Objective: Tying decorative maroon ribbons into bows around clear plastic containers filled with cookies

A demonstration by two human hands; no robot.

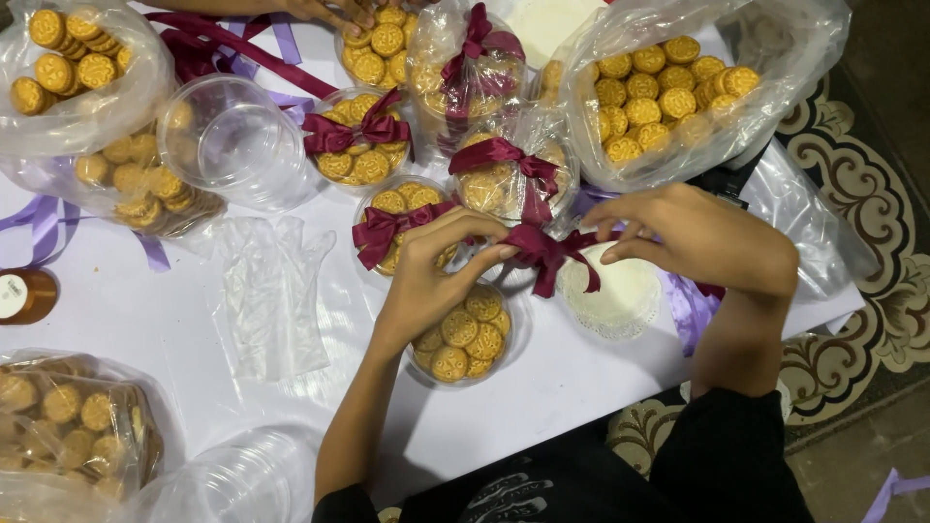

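Observation:
My left hand [438, 263] pinches one end of a dark red ribbon bow [542, 254] just above a round clear container of yellow cookies [463, 339]. On the other side of the bow, my right hand [693, 232] holds the ribbon's other end with its fingertips. The bow hangs between both hands, over the container's far rim. A white lid [615, 291] lies under my right hand.
Several cookie containers tied with red bows [363, 136] stand behind. Open bags of loose cookies [668, 82] sit at far right and far left [73, 58]. An empty clear tub [232, 136], plastic gloves [271, 291], purple ribbons and another person's hand [334, 10] are around.

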